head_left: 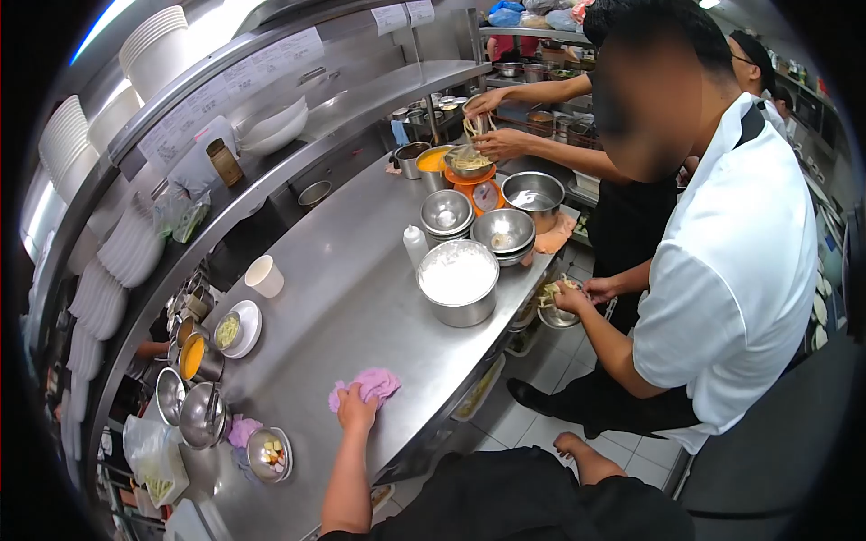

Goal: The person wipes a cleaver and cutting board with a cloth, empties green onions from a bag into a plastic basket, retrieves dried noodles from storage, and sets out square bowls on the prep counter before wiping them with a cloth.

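My left hand (358, 410) presses a crumpled pink cloth (379, 386) onto the steel counter (325, 334), fingers closed over its near side. My right hand (570, 444) hangs by my body over the tiled floor, fingers curled, with nothing visible in it. To the left of the cloth, a small metal bowl (267, 451) with cut pieces in dark sauce rests on a white plate. Beyond the cloth stands a metal pot (460, 311) full of white powder. A white squeeze bottle (414, 243) is just behind it.
A co-worker in a white shirt (722, 279) stands at my right, holding food strips over a bowl (559, 316). Another person's hands (501, 142) work above a bowl at the far end. Metal bowls (206, 413) line the left edge, under an overhead shelf (298, 149).
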